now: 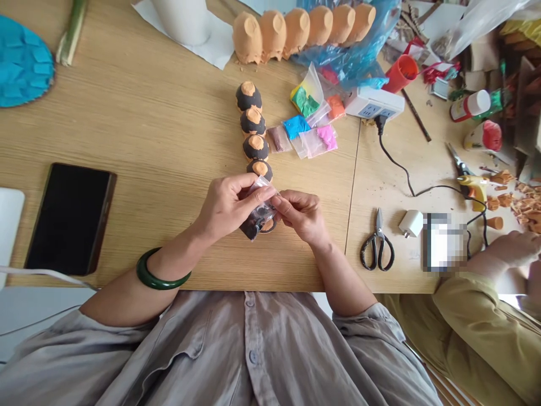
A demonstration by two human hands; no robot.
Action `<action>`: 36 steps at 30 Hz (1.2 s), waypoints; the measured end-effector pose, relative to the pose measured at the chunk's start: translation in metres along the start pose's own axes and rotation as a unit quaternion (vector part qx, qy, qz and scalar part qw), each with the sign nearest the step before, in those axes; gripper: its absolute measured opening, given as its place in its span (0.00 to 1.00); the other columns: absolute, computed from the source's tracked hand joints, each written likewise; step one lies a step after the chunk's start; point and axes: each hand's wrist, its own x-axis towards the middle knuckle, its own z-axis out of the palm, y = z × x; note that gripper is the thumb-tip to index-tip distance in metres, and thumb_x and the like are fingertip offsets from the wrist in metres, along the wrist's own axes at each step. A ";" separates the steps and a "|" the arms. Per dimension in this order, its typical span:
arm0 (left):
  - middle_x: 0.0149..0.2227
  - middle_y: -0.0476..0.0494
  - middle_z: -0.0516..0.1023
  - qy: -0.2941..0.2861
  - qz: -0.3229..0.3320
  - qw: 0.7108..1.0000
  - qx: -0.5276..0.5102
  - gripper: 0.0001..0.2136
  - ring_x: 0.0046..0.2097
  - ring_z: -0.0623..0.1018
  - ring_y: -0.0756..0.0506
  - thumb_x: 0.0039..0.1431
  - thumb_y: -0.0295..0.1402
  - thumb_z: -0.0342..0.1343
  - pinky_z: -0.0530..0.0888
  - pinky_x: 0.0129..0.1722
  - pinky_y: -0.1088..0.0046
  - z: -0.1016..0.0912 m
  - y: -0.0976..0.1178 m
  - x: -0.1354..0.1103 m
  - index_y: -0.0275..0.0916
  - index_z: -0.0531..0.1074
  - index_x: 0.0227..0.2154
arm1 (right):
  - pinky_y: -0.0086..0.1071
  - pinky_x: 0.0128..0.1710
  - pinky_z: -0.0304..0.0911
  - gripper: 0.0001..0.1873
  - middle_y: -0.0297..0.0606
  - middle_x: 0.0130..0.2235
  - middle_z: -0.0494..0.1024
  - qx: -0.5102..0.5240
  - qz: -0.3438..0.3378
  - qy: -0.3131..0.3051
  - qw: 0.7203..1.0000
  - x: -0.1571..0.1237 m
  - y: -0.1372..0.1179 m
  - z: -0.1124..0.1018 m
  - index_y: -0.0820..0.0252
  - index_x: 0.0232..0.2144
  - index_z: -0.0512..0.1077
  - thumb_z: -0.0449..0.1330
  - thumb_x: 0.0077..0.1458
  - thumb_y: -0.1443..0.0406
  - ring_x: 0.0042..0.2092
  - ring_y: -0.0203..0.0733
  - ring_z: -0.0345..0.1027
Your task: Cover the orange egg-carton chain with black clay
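Observation:
Both my hands meet over the near part of the wooden table [160, 129]. My left hand [230, 206] and my right hand [302, 214] pinch a small clear plastic bag of dark powder [258, 213] between their fingertips. Just below the bag sits something round and orange-brown, mostly hidden. Beyond my hands, a row of several orange clay figures coated in dark powder [253, 127] runs away from me. A green bangle [158, 273] is on my left wrist.
Small bags of coloured powder [310, 121] lie right of the row. Plain orange clay figures [302, 28] line the far edge on blue plastic. A black phone [70, 217] lies left; scissors [377, 248], a power strip [374, 104] and a glue gun [473, 183] right. Another person's sleeve [486, 316] is at right.

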 end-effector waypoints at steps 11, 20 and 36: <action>0.15 0.54 0.59 0.038 0.126 0.988 0.078 0.24 0.20 0.58 0.53 0.71 0.44 0.56 0.55 0.20 0.75 -0.003 0.001 0.003 0.40 0.63 0.19 | 0.29 0.20 0.43 0.33 0.28 0.21 0.69 -0.021 0.010 -0.024 0.999 0.003 0.002 -0.007 0.59 0.23 0.72 0.70 0.57 0.38 0.20 0.27 0.50; 0.25 0.47 0.80 0.050 0.119 0.991 0.027 0.17 0.25 0.74 0.50 0.73 0.45 0.57 0.70 0.27 0.76 0.007 -0.015 0.006 0.40 0.79 0.32 | 0.28 0.20 0.41 0.30 0.28 0.19 0.68 -0.026 0.022 0.048 0.998 0.006 -0.004 -0.013 0.58 0.22 0.73 0.74 0.50 0.41 0.20 0.28 0.48; 0.50 0.42 0.90 0.019 0.162 0.979 0.121 0.14 0.39 0.87 0.43 0.71 0.44 0.62 0.78 0.38 0.68 0.014 -0.038 0.014 0.43 0.85 0.49 | 0.28 0.24 0.47 0.23 0.21 0.18 0.59 -0.078 -0.059 0.313 0.945 0.141 -0.061 -0.061 0.57 0.23 0.68 0.74 0.56 0.54 0.23 0.28 0.51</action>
